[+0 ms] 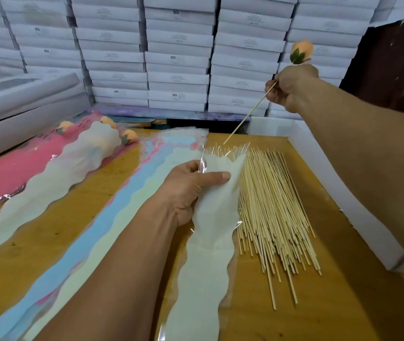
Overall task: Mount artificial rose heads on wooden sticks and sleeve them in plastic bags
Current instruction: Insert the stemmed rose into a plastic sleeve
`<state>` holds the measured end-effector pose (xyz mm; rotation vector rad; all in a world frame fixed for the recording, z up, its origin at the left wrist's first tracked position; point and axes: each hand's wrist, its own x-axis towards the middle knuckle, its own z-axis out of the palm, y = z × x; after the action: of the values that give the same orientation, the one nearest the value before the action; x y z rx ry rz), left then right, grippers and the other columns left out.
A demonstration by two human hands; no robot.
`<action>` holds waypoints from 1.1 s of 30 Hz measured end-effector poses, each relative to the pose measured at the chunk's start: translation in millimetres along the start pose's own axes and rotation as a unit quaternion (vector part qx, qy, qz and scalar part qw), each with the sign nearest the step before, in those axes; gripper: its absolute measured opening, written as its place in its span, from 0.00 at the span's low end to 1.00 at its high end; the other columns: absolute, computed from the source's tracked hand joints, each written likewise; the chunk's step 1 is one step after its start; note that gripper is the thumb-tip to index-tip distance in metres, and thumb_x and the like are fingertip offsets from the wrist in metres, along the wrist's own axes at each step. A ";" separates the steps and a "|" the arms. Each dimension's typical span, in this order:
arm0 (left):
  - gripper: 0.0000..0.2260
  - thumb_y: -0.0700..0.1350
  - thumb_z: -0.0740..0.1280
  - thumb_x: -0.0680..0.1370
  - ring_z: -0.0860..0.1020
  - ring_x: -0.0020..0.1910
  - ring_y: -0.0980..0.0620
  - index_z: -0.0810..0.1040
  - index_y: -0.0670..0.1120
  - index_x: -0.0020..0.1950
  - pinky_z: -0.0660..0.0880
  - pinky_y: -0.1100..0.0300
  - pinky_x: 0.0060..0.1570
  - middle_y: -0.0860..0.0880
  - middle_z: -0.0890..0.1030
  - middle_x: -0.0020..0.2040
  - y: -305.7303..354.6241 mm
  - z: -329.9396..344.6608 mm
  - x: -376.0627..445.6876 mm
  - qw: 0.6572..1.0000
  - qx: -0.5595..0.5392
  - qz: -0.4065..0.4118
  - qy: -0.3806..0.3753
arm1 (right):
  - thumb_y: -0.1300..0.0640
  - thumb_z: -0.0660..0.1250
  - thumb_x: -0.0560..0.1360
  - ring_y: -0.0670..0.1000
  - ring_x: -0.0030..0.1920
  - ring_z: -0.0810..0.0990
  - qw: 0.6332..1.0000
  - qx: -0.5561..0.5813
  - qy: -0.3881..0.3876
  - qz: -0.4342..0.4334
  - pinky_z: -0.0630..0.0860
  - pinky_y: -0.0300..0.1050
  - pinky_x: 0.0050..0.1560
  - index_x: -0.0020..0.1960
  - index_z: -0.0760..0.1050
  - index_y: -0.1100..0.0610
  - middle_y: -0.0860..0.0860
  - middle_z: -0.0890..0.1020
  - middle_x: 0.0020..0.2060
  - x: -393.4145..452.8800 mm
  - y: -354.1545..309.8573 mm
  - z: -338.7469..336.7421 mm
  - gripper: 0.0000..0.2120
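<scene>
On a wooden surface (257, 316) backed by stacked white boxes (176, 57), a person is about to sleeve a mounted rose. The right hand (292, 87), raised above the far right corner, is clenched around a thin wooden stick (247, 116) just below a peach rose head (300, 51) with green leaves; the stick's bare tip slants down toward the middle of the surface. The left hand (191, 188), near the centre, pinches the top of a cream, wavy-edged plastic bag (210, 242) between thumb and fingers, its grip holding the clear mouth up. Whether that mouth is actually parted is hard to tell through the glare.

Right of the bag lies a loose heap of spare sticks (274, 212), bordered by a white tray wall (343, 193). Toward the left edge lie more bags (112, 217) in blue, pink and cream, and some finished sleeved roses (102, 141).

Risks from here: the pointed tip could pierce or snag the thin film if it enters at an angle; a closed mouth would crumple; the rose head could slip off its stick if it catches on the bag's mouth.
</scene>
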<state>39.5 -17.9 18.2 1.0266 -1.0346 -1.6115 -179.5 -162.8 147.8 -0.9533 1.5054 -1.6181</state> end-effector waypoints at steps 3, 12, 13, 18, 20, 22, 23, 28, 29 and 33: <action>0.20 0.35 0.78 0.68 0.85 0.43 0.41 0.80 0.40 0.59 0.83 0.47 0.42 0.39 0.86 0.49 0.4 -0.2 0.3 1.000 0.002 -0.006 0.008 | 0.65 0.57 0.82 0.49 0.28 0.79 1.000 -0.015 0.005 -0.003 0.78 0.40 0.28 0.67 0.73 0.64 0.56 0.81 0.36 1.7 -1.1 -2.8 0.15; 0.20 0.37 0.79 0.64 0.86 0.43 0.41 0.82 0.42 0.55 0.83 0.47 0.41 0.40 0.86 0.48 -0.9 -1.7 1.7 1.000 0.007 -0.006 0.009 | 0.66 0.57 0.82 0.48 0.26 0.79 0.999 -0.051 -0.008 -0.008 0.83 0.42 0.34 0.64 0.74 0.64 0.56 0.81 0.36 3.4 -2.7 -10.6 0.13; 0.21 0.37 0.79 0.63 0.86 0.42 0.41 0.82 0.41 0.55 0.83 0.48 0.40 0.40 0.86 0.48 -0.9 -1.7 1.8 1.000 0.007 -0.005 0.008 | 0.66 0.57 0.82 0.48 0.27 0.80 0.998 -0.060 -0.013 -0.007 0.82 0.41 0.32 0.64 0.74 0.65 0.56 0.81 0.36 2.8 -2.5 -10.2 0.13; 0.25 0.39 0.80 0.60 0.86 0.43 0.41 0.82 0.41 0.57 0.82 0.49 0.40 0.40 0.86 0.49 -0.4 -1.1 1.4 1.000 0.009 -0.003 0.005 | 0.66 0.59 0.82 0.49 0.28 0.79 0.995 -0.079 -0.053 -0.007 0.77 0.39 0.26 0.61 0.74 0.65 0.56 0.81 0.37 -2.8 1.8 -6.1 0.10; 0.26 0.40 0.80 0.60 0.86 0.44 0.40 0.82 0.40 0.58 0.83 0.47 0.42 0.40 0.86 0.50 -0.5 -0.4 1.0 1.000 0.012 -0.004 0.005 | 0.65 0.60 0.82 0.48 0.27 0.80 0.994 -0.085 -0.073 -0.011 0.77 0.39 0.26 0.58 0.74 0.65 0.56 0.81 0.37 -6.7 5.7 -2.6 0.07; 0.25 0.40 0.80 0.63 0.85 0.46 0.39 0.81 0.40 0.58 0.83 0.45 0.45 0.39 0.86 0.50 -0.6 -0.2 0.4 1.000 0.014 -0.008 0.009 | 0.64 0.62 0.82 0.48 0.26 0.81 0.991 -0.093 -0.097 -0.008 0.78 0.39 0.27 0.54 0.75 0.64 0.56 0.82 0.38 -10.6 9.7 2.2 0.05; 0.23 0.40 0.80 0.64 0.85 0.48 0.38 0.81 0.40 0.58 0.83 0.44 0.47 0.39 0.86 0.50 -0.5 -0.2 0.1 1.000 0.013 -0.010 0.014 | 0.64 0.62 0.82 0.48 0.26 0.82 0.989 -0.095 -0.111 -0.004 0.78 0.39 0.27 0.52 0.76 0.64 0.56 0.83 0.39 -12.9 11.7 5.0 0.05; 0.18 0.43 0.77 0.72 0.85 0.48 0.38 0.81 0.38 0.59 0.83 0.44 0.46 0.39 0.86 0.50 -0.2 0.1 -0.5 0.999 0.011 -0.026 0.025 | 0.62 0.65 0.82 0.49 0.30 0.85 0.971 -0.118 -0.205 0.025 0.78 0.39 0.27 0.49 0.77 0.64 0.56 0.86 0.36 -29.9 24.0 20.9 0.05; 0.17 0.44 0.77 0.73 0.85 0.48 0.38 0.82 0.38 0.59 0.82 0.44 0.46 0.39 0.86 0.50 -0.3 0.1 -0.2 0.999 0.008 -0.028 0.024 | 0.62 0.65 0.81 0.50 0.31 0.85 0.966 -0.124 -0.224 0.034 0.79 0.40 0.27 0.49 0.77 0.64 0.56 0.86 0.34 -33.9 26.6 23.5 0.05; 0.14 0.45 0.75 0.74 0.85 0.49 0.38 0.82 0.40 0.57 0.81 0.40 0.51 0.39 0.86 0.51 -0.3 0.3 1.6 0.999 -0.005 -0.033 0.031 | 0.60 0.66 0.81 0.50 0.33 0.86 0.945 -0.151 -0.286 0.049 0.80 0.41 0.29 0.49 0.77 0.62 0.54 0.87 0.34 -47.5 36.7 30.3 0.05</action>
<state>38.8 -19.3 17.7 1.1070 -0.9583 -1.6261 -129.7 -137.2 110.5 -1.3507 1.3697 -0.9311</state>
